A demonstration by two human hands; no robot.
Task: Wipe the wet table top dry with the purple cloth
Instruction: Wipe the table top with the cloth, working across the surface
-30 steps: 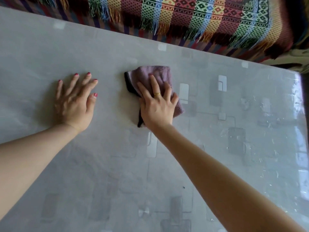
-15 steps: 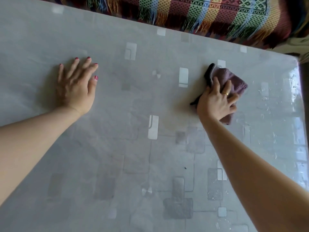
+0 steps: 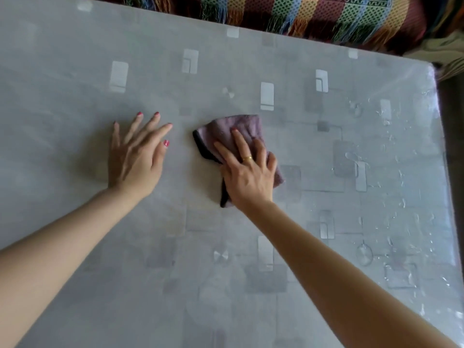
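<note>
— What is seen of the surface?

— A grey table top (image 3: 75, 71) is shown, covered with a glossy sheet printed with pale and dark rectangles. Water droplets (image 3: 391, 136) and smears are spread over the part to the right of the purple cloth (image 3: 233, 126), out to the table's right edge, where glare is caught. The part to the left of the cloth is seen matt and without visible drops.

— And where is the cloth placed?

— It is laid folded on the table top, near the middle, with a dark edge showing on its left side. It is pressed flat under the right hand (image 3: 247, 175), whose fingers are stretched out straight and spread on it; a gold ring (image 3: 247, 159) is worn on one finger.

— The other hand?

— The left hand (image 3: 136, 159) is rested palm down on the bare table just left of the cloth, apart from it, fingers extended and fanned, nothing held.

— What is shown of the room?

— Beyond the far edge, behind the cloth, a striped woven blanket (image 3: 326, 13) with fringes is seen.
</note>
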